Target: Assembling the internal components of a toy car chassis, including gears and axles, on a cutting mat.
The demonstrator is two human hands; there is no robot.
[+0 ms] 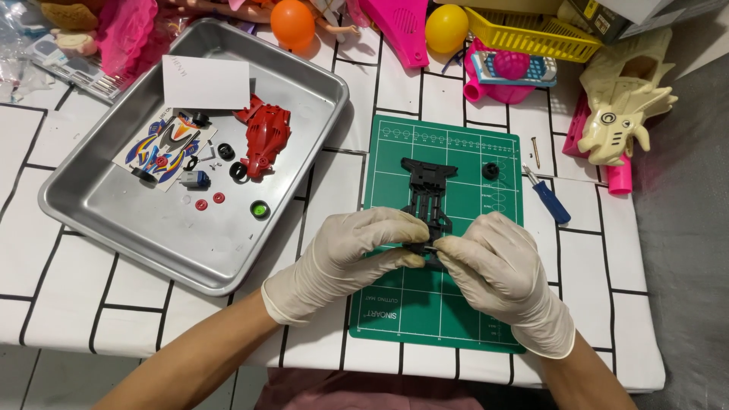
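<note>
While both gloved hands work at the near end of the black toy-car chassis, the chassis lies lengthwise on the green cutting mat, its far end flat on the mat. The left hand and the right hand meet at that near end, fingertips pinched on a small dark part there; what the part is cannot be told.

Assembly appears to be at an early stage. The chassis carries no wheels and no body. Judging from the layout, most components remain unfitted: the red body shell, several black tyres, red hubs, a small motor and a sticker sheet lie in the steel tray to the left.

One black wheel rests on the mat's far right area, apart from the chassis. A blue-handled screwdriver lies just off the mat's right edge. Toys and a yellow basket crowd the far edge of the table, well apart from the work.
</note>
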